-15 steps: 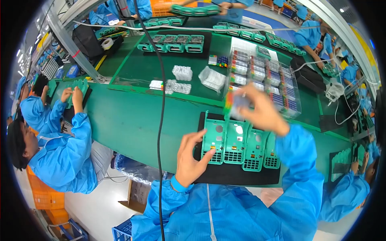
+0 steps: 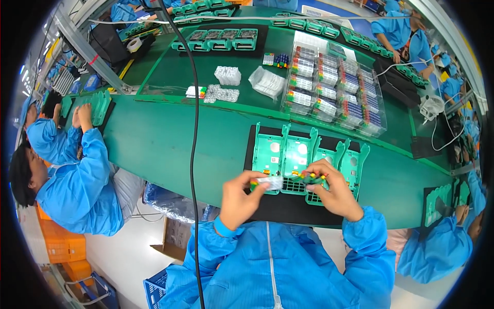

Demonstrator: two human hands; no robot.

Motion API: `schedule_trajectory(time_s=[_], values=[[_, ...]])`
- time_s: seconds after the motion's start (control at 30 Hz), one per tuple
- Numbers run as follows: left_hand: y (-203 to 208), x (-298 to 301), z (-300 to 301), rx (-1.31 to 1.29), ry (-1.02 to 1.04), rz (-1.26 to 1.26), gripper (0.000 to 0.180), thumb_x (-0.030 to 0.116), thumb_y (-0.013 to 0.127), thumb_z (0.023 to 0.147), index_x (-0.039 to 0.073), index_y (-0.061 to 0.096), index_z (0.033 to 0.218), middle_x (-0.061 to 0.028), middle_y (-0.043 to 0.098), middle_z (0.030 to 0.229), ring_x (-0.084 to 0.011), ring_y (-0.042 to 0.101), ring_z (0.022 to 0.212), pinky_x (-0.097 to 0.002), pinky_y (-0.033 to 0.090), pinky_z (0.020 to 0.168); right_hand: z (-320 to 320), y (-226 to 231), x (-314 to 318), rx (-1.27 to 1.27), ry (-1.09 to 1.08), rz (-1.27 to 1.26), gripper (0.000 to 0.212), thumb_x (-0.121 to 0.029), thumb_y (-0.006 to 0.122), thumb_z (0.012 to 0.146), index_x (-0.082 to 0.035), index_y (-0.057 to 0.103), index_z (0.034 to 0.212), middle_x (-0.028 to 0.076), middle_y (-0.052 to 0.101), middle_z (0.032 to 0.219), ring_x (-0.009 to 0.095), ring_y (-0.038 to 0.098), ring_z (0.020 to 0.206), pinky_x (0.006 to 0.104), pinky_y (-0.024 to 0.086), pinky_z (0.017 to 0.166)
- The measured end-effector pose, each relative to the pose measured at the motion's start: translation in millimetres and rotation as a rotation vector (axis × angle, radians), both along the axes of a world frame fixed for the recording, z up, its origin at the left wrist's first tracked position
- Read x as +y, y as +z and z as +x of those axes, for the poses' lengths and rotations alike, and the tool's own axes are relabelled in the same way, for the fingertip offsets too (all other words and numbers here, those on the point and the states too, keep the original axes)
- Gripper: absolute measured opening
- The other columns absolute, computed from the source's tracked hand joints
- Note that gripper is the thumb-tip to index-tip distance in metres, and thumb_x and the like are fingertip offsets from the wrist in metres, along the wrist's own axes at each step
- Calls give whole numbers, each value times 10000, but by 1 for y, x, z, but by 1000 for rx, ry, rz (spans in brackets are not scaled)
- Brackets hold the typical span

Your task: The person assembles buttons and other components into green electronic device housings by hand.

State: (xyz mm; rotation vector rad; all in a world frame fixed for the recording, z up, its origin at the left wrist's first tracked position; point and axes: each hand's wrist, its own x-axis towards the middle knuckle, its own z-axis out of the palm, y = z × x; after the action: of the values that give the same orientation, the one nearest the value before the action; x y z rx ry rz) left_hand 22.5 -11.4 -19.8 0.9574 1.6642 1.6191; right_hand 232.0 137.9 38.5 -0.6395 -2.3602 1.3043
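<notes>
My left hand (image 2: pixel 237 201) pinches a small white block (image 2: pixel 272 182) with coloured bits at its left end. Thumb and fingers of my right hand (image 2: pixel 335 193) close on a small dark green block with red and yellow parts (image 2: pixel 312 178). Both hands hover close together over the lower ends of several green plastic housings (image 2: pixel 268 147). These housings lie side by side, open side up, on a black mat (image 2: pixel 288 212), with grilles at their near ends and pale round discs inside. My fingers partly hide the blocks and the grilles.
Beyond the housings, a clear plastic tray (image 2: pixel 382 117) holds rows of similar coloured blocks. Left of it lie a bubble-wrap bag (image 2: pixel 266 82) and white packs (image 2: pixel 227 75). A black cable (image 2: pixel 195 134) hangs in front. Co-workers sit left and right; filled green housings (image 2: pixel 221 40) stand farther back.
My right hand has come back from near the tray, toward me, with a coloured block. My left hand has left the housings' edge and now holds a white block. The view has shifted slightly.
</notes>
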Motion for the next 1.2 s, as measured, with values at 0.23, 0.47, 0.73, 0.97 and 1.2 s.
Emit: schedule_trajectory(time_s=[0.23,0.47,0.73,0.97,1.2], values=[[-14,9,-4,704,54,-158,186,162,874,802,101,792,956,-91,548,1014,-303,519,992,-408,448,898,-23,-17,-1,-366,169,384,317,-100,760,899,69,653,1146,200,667,1099,412,639,1011,486,517,903],[0,0,-4,937,-11,103,255,1,758,788,114,772,1016,-58,677,1125,-291,619,1044,-414,439,874,-2,-24,-25,-138,186,575,294,-41,752,873,-11,622,1135,179,666,1320,381,626,1275,425,539,1018],[3,5,-10,1075,-241,38,229,-18,685,744,77,773,933,-29,739,1070,-234,668,995,-395,489,869,0,-19,-31,-107,145,474,297,-11,728,879,12,622,1155,211,687,1268,367,660,1235,415,590,953],[18,-3,-27,1113,-292,62,241,-41,673,730,60,781,921,-45,744,1076,-260,659,1016,-402,508,897,33,18,-19,-140,-93,167,291,-2,750,886,-31,698,1171,177,684,1070,375,695,945,429,580,785],[28,7,-26,1244,-397,25,228,-27,673,747,27,773,945,-70,731,1105,-281,636,1056,-411,510,917,51,-20,-13,-258,-75,349,252,-5,757,855,0,684,1096,163,686,1068,379,643,1001,465,524,855]])
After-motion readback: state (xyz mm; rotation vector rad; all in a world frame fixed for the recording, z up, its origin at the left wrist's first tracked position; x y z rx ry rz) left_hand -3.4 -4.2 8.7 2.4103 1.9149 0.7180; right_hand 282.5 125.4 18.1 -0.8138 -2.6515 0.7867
